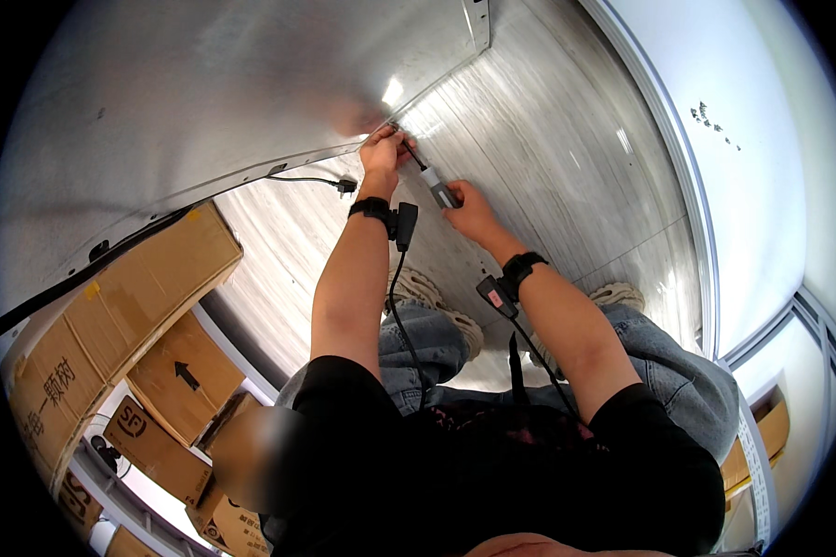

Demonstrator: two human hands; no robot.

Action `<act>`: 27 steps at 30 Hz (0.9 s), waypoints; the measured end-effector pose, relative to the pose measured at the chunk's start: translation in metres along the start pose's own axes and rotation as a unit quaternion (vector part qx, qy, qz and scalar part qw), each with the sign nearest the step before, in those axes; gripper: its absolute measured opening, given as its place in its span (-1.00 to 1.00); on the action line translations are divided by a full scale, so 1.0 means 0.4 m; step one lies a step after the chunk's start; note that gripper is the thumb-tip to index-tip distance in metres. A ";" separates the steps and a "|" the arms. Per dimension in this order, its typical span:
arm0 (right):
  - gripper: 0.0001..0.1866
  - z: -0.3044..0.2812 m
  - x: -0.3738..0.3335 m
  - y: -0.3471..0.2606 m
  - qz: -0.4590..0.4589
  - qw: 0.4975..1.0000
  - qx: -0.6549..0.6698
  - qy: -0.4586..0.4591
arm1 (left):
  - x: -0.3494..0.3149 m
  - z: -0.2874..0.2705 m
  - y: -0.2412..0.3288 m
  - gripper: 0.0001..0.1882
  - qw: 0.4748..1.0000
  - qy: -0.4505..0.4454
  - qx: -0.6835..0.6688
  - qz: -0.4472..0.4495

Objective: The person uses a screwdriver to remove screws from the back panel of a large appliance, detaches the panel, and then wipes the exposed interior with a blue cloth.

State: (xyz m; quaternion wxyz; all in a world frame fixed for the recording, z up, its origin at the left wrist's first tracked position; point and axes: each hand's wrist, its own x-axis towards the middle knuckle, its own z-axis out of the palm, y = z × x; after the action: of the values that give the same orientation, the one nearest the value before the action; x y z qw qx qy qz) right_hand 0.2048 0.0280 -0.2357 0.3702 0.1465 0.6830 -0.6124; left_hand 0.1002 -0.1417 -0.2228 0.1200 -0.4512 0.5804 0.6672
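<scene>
1. A silvery sheet-metal panel (232,102) fills the upper left; its lower edge slants above the wood-look floor (567,139); a white panel (743,186) curves along the right.
2. The person, in a black T-shirt (529,473) and blue jeans (683,385), bends over the floor, one beige shoe (618,295) visible at the right.
3. Cardboard boxes stand at the lower left; a long brown carton (130,306) lies nearest the metal, with an arrow-marked carton (209,357) beside it.
4. The right grip (474,215) is closed around the rear of the screwdriver's handle; the left grip (382,153) is at the panel's lower edge, fingers bent by the shaft's far end; whether they pinch anything there, I cannot tell.
5. The grey-handled screwdriver (439,190) slants between the hands above the floor, its dark shaft pointing up-left to the panel's edge.
6. Each wrist wears a black strap with a small cabled box; a black power plug (346,186) lies left of the left wrist, its cord running to the panel's edge.
</scene>
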 end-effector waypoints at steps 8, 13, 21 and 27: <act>-0.49 -0.016 -0.026 -0.006 -0.023 0.999 -0.024 0.021 | -0.027 -0.011 0.008 -0.78 0.999 -0.042 -0.005 0.001; -0.47 -0.034 -0.050 -0.022 -0.019 0.998 -0.017 0.050 | -0.046 0.014 0.008 -0.79 1.000 -0.022 -0.002 0.011; -0.56 -0.133 -0.070 0.005 0.009 0.982 0.088 0.164 | -0.106 0.187 0.030 -0.81 0.986 -0.107 0.058 0.118; -0.63 -0.283 -0.130 -0.009 -0.056 0.944 0.132 0.297 | -0.194 0.443 0.072 -0.83 0.950 -0.242 0.095 0.171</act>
State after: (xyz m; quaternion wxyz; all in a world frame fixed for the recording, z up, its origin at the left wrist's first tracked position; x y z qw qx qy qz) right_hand 0.2010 0.1475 -0.2003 0.0935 0.3309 0.6819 -0.6456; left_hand 0.0422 0.0342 -0.1605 0.1835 -0.1567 0.6626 0.7091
